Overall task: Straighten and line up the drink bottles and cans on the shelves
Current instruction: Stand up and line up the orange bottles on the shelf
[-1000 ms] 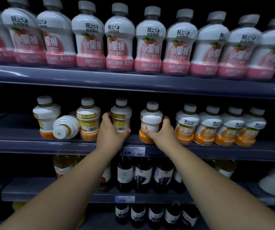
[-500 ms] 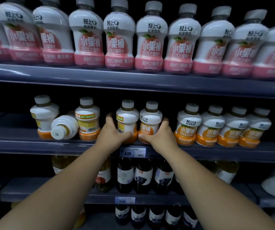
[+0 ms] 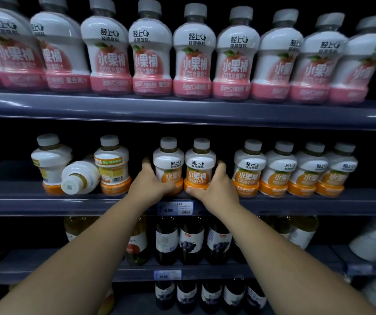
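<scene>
1. Top shelf: the pink bottles [image 3: 193, 53] stand upright in a close row with their labels out. That row looks finished to me, though both ends are blurred.
2. Right end of the middle shelf [image 3: 46, 202]: four orange bottles [image 3: 296, 173] stand shoulder to shoulder near the front edge, labels forward. I would count those as done too.
3. Centre of that shelf, just above the price tag [image 3: 175, 208]: the left hand [image 3: 151, 184] has its fingers wrapped round the left-held bottle [image 3: 168, 169]. The right hand [image 3: 215, 186] has its fingers curled round the right-held bottle [image 3: 199, 171], thumb along the base. The two bottles touch, both upright with labels facing out. A gap separates them from the four on the right, so I judge this pair is mid-adjustment and not yet joined to the row.
4. Left part of the shelf is untidy. A toppled bottle [image 3: 80, 177] lies on its side, cap toward the front. Beside it the barcode bottle [image 3: 113, 169] is upright but turned back to front. The far-left bottle [image 3: 50, 162] is upright with its label turned away.
5. Lower shelf: the dark bottles [image 3: 191, 242] stand upright, but it is too dim to judge how well they line up.
6. My guess is that about half the middle shelf is left to do.
</scene>
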